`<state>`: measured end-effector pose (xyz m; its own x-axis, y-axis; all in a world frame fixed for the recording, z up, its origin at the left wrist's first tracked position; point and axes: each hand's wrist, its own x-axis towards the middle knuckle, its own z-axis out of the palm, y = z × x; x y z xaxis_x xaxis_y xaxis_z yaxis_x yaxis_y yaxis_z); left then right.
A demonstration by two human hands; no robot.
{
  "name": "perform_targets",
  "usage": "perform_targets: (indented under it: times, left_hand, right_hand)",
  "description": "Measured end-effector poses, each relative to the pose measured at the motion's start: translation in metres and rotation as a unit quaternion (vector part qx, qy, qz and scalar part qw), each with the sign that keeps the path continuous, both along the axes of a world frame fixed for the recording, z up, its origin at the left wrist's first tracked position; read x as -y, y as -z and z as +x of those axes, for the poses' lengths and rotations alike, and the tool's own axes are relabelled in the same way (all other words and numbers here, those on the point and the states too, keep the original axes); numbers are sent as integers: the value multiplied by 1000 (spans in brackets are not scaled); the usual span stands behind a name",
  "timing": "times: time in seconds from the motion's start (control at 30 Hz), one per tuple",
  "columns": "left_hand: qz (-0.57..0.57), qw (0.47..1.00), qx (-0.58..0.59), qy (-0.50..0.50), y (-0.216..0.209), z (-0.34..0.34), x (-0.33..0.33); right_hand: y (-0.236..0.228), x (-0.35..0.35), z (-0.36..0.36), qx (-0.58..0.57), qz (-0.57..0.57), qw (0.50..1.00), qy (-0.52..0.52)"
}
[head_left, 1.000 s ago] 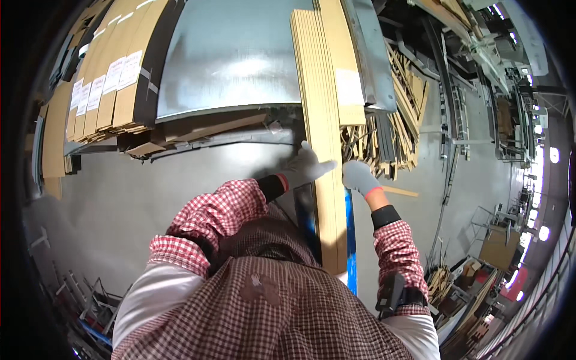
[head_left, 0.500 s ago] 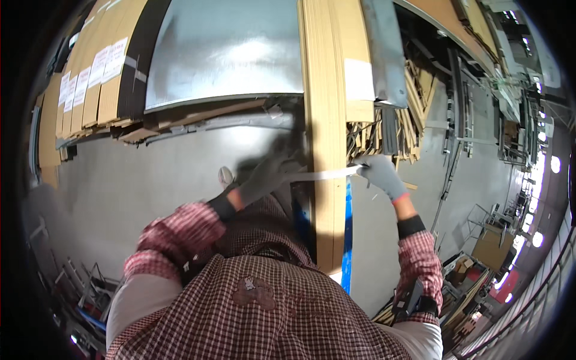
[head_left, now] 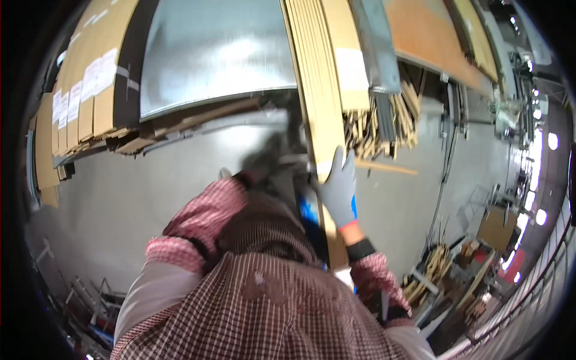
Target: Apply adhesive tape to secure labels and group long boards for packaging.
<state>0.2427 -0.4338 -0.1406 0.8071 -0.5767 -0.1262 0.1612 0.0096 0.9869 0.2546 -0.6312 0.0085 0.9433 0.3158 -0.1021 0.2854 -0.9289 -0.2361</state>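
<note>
A long bundle of tan cardboard strips [head_left: 315, 78] runs away from my body. My right hand [head_left: 341, 191], in a grey glove, lies on its top near the close end, fingers stretched out and slightly parted. A short white band [head_left: 324, 168] shows on the bundle beside those fingers. My left hand [head_left: 273, 177] is low at the bundle's left side, dark and smeared by motion, so its fingers cannot be read. Near it a pale strip [head_left: 293, 159] reaches toward the bundle's side; whether the hand holds it is hidden.
A large shiny metal sheet [head_left: 222, 54] lies ahead on the left, beside upright stacked cardboard packs [head_left: 90, 78]. Ahead on the right are a bundle of thin wooden strips [head_left: 378, 129] and an orange-brown board [head_left: 426, 42]. A loose strip [head_left: 387, 167] lies on the grey floor.
My right hand has moved left from beyond the bundle's right edge onto its top, letting go of the white strip's end. My left hand has dropped lower at the left side.
</note>
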Motion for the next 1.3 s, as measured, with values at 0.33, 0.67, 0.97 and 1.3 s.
perform_targets:
  times: [0.33, 0.67, 0.97, 1.3]
  left_hand:
    - [348, 923, 162, -38, -140, 54, 77]
    - [359, 867, 292, -186, -127, 31, 91]
    - [356, 886, 253, -153, -111, 26, 54]
    - [274, 932, -199, -126, -112, -10, 70]
  right_hand:
    - [-82, 31, 36, -257, 563, 758, 205]
    - [-9, 71, 138, -184, -78, 937, -286]
    - [29, 34, 147, -143, 77, 973, -166]
    - [15, 58, 112, -96, -198, 935, -279]
